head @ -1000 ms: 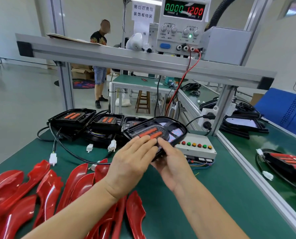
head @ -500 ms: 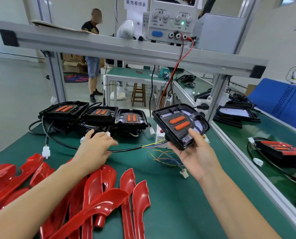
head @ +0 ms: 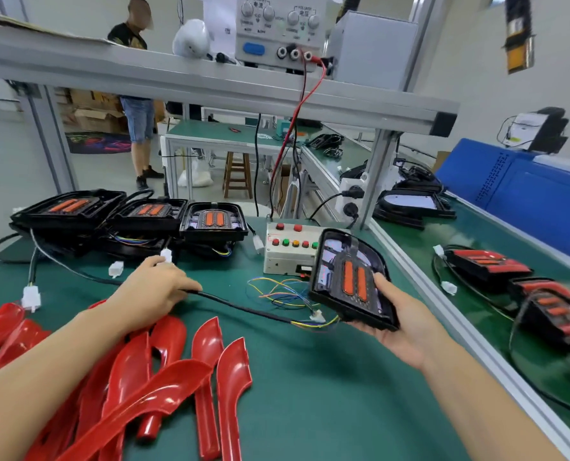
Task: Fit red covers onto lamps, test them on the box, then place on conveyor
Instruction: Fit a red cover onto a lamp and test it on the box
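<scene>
My right hand (head: 400, 324) holds a black lamp (head: 350, 277) with two orange strips, tilted up, in front of the white test box (head: 288, 257) with coloured buttons. The lamp's black cable (head: 243, 307) runs left across the mat to my left hand (head: 154, 291), which is closed on it near a white connector (head: 166, 254). Several red covers (head: 164, 374) lie in a heap at the lower left. Three more black lamps (head: 210, 221) sit in a row behind my left hand.
The green conveyor (head: 526, 331) on the right carries lamps with red covers (head: 486, 264). An aluminium rail (head: 443, 314) divides it from the bench. A power supply (head: 277, 28) stands on the overhead shelf. A person stands far behind on the left.
My right hand has turned the lamp more upright and lowered it toward the test box. My left hand, off the lamp since a second ago, now grips the cable.
</scene>
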